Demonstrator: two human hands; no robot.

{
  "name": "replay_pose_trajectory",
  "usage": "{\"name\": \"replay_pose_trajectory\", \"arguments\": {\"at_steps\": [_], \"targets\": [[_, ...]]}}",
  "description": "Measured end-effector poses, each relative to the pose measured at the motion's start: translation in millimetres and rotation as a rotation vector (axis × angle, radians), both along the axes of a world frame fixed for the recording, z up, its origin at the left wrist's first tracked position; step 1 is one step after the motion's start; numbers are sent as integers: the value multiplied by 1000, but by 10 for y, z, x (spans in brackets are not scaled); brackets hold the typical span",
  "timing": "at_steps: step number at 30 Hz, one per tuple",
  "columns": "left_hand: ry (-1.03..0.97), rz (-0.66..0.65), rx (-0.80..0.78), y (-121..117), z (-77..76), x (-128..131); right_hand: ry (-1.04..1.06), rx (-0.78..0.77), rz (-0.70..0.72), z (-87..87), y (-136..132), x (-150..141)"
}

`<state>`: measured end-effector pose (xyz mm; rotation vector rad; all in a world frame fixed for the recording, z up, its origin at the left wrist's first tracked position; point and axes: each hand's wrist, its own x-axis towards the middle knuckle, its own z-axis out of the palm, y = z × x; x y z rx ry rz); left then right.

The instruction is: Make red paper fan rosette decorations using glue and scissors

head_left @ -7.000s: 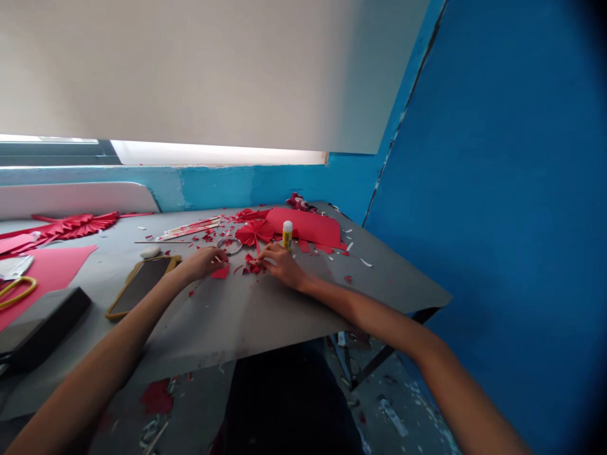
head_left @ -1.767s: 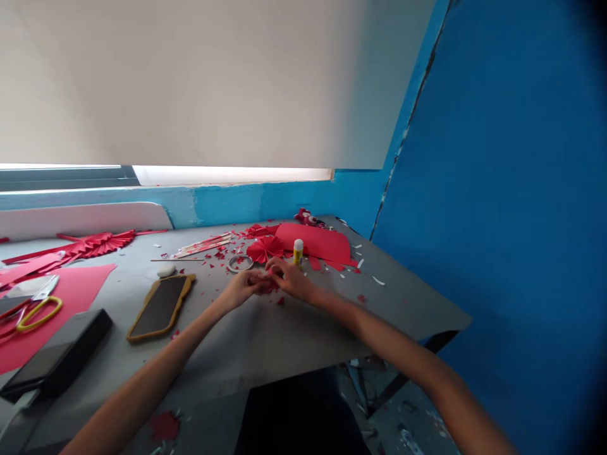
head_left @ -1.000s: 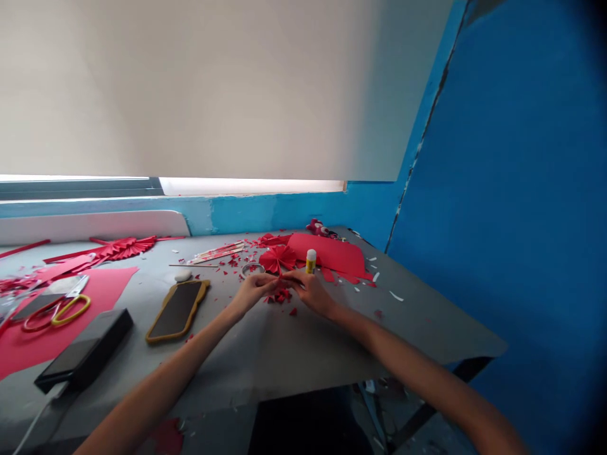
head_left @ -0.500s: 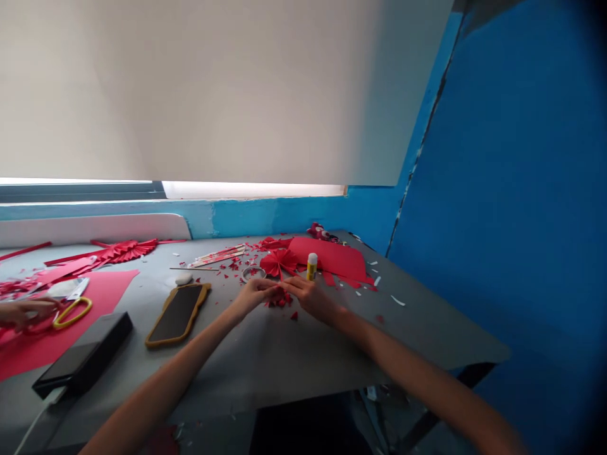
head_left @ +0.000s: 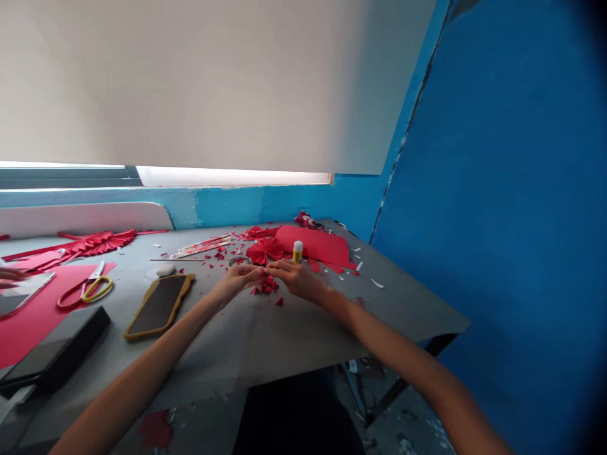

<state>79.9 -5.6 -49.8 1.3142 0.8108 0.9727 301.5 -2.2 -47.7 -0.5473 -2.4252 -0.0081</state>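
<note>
My left hand (head_left: 239, 278) and my right hand (head_left: 298, 278) meet at the fingertips above the table. Both pinch what looks like a small piece of red paper, mostly covered by the fingers. Just behind them lies a pleated red paper fan (head_left: 263, 250). A glue stick (head_left: 297, 251) with a white cap stands upright right behind my right hand. Under the fingertips is a small heap of red paper scraps (head_left: 269, 286). Close behind my left hand, a roll of tape (head_left: 239, 260) lies partly hidden.
Red paper sheets (head_left: 315, 244) lie behind the glue stick. A phone (head_left: 161, 306) in a brown case, a black box (head_left: 61, 344) and scissors (head_left: 95, 284) are to the left. Another person's hand (head_left: 10, 276) shows at the left edge. A blue wall (head_left: 497, 189) rises on the right.
My view has turned slightly to the right, so things sit further left. My hands stay together at the fingertips. The other person's hand has come away from the scissors.
</note>
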Motion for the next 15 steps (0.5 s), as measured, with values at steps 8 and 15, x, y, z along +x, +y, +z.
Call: {"name": "replay_pose_trajectory", "arguments": {"at_steps": [8,15], "targets": [[166,-18,99,-27,-55,50,250,-366,-193,-63,-77,-192],[219,-13,137,-30,-70,69,271,-468,-136,-157,-52,-227]]}}
